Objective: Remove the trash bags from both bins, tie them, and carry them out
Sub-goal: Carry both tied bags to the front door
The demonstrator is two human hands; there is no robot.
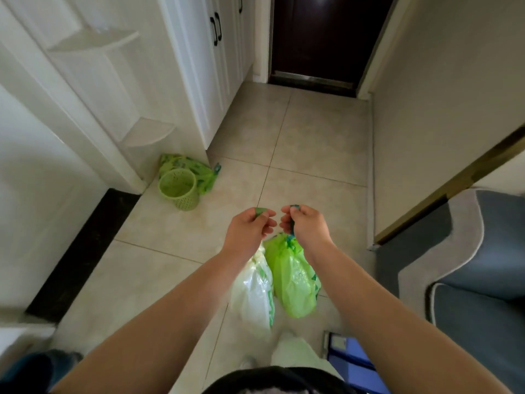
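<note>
Both hands are raised side by side over the tiled floor. My left hand [250, 227] is closed on the top of a white trash bag [254, 297], which hangs below my left wrist. Beside it dangles a green trash bag [294, 280], its knotted top gripped in my right hand [305, 224]. The two bags touch each other above the floor. A small green perforated bin [180, 190] stands by the white cabinet at left with no bag in it. Behind the bin lies a crumpled green patterned bag [199, 170].
A dark door [321, 38] closes the far end of the hallway. White cabinets [204, 69] line the left side and a plain wall [440, 109] the right. A grey sofa [483, 265] stands at right. A blue object [352, 359] lies by my feet.
</note>
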